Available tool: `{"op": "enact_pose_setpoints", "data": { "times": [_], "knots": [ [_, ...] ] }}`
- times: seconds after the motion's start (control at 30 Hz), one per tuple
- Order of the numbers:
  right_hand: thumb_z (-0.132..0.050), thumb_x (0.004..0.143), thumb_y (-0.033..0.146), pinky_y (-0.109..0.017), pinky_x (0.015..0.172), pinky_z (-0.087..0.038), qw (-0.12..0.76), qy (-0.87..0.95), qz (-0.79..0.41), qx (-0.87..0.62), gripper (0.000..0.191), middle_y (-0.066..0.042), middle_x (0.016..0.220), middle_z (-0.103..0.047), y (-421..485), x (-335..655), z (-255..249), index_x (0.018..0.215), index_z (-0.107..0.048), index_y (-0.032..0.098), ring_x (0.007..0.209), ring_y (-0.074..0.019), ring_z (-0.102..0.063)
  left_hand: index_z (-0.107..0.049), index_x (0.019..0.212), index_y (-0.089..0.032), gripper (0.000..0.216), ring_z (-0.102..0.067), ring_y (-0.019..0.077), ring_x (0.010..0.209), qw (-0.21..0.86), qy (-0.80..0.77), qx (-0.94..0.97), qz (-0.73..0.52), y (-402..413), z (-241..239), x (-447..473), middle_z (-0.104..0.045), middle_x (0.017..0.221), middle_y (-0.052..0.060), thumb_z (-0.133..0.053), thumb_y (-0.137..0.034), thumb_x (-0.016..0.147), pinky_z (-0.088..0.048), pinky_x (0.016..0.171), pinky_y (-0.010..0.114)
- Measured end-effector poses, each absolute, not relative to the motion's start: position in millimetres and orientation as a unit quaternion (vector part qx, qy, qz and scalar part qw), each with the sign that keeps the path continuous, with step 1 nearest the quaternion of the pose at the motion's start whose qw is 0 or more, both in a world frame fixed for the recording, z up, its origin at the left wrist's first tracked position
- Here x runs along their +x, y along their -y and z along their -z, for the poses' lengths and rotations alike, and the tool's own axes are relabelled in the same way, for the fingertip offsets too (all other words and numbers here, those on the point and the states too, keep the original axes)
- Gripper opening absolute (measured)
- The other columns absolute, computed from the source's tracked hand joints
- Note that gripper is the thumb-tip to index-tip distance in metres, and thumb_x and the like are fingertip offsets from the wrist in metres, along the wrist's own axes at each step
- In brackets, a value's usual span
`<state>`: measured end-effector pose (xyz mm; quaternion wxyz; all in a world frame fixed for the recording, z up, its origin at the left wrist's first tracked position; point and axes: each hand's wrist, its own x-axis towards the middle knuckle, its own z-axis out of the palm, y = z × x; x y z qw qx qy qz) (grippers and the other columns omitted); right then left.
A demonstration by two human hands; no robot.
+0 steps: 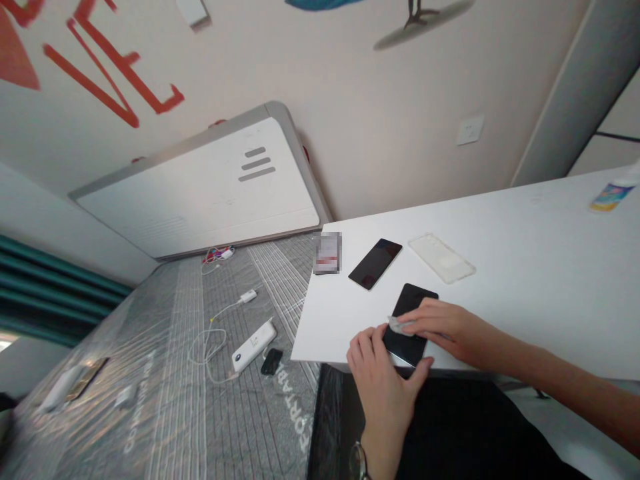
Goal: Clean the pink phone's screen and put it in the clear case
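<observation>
A black phone (411, 310) lies screen-up at the near edge of the white table (525, 267). My left hand (383, 377) grips its near end, thumb on one side and fingers on the other. My right hand (440, 327) lies across the screen and presses a small whitish wipe (399, 326) onto the glass with its fingertips. A second black phone (375, 263) lies farther back, with a clear phone case (441, 258) to its right.
A small blurred card (328, 253) lies at the table's far left corner. A little bottle (614, 193) stands at the far right. To the left, a wrapped mattress (150, 373) carries a white power bank (253, 345), cables and chargers.
</observation>
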<state>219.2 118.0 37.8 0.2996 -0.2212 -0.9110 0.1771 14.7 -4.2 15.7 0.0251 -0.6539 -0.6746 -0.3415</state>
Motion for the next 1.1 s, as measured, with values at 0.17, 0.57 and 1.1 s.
{"op": "enact_pose_setpoints", "data": {
  "times": [0.17, 0.57, 1.1],
  "knots": [
    [-0.045, 0.107, 0.015, -0.040, 0.083, -0.063, 0.308, 0.909, -0.157, -0.232, 0.039, -0.011, 0.118, -0.082, -124, 218, -46, 0.124, -0.080, 0.022, 0.098, -0.0227, -0.072, -0.061, 0.132, -0.020, 0.075, -0.059, 0.0331, 0.113, 0.037, 0.672, -0.657, 0.340, 3, -16, 18, -0.064, 0.118, 0.008, -0.098, -0.045, 0.072, -0.048, 0.099, 0.051],
    [-0.049, 0.095, 0.004, -0.035, 0.081, -0.062, 0.269, 0.936, -0.142, -0.175, 0.048, -0.009, 0.127, -0.079, -120, 207, -50, 0.133, -0.075, 0.021, 0.092, -0.0213, -0.068, -0.053, 0.140, -0.016, 0.084, -0.060, 0.0309, 0.103, 0.033, 0.679, -0.654, 0.332, 3, -18, 20, -0.062, 0.110, 0.007, -0.095, -0.046, 0.074, -0.049, 0.094, 0.048],
    [-0.049, 0.101, 0.007, -0.031, 0.083, -0.058, 0.261, 0.935, -0.184, -0.152, 0.048, -0.007, 0.138, -0.075, -137, 227, -41, 0.134, -0.075, 0.030, 0.094, -0.0186, -0.066, -0.041, 0.154, -0.015, 0.113, -0.058, 0.0303, 0.099, 0.041, 0.678, -0.648, 0.345, 0, -12, 21, -0.061, 0.109, 0.007, -0.102, -0.050, 0.065, -0.049, 0.091, 0.047]
  ]
}}
